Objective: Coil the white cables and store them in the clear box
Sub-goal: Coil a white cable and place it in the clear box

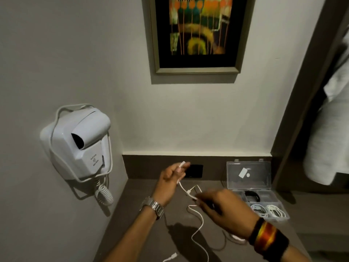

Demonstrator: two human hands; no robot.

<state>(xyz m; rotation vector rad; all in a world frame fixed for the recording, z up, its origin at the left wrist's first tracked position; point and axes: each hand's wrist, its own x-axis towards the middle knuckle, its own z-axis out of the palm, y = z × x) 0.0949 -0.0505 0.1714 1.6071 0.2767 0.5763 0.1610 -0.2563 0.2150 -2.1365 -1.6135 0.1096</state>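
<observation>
Left hand (171,181), wearing a metal wristwatch (154,207), is raised above the desk (143,233) with fingers closed on one plug end of a white cable (198,229). Right hand (224,210), motion-blurred and wearing a striped wristband (268,241), pinches the same cable lower down. The thin cable runs taut between both hands, then trails in loose curves over the dark desk toward the near edge, where its other plug lies. Behind the left hand sits a black wall socket (194,171). At right stands the clear box (249,176), lid upright; its compartments hold coiled white cables (268,210) and one dark coil (252,196). A wall-mounted hair dryer (79,144) and a framed picture (196,35) occupy the walls.
</observation>
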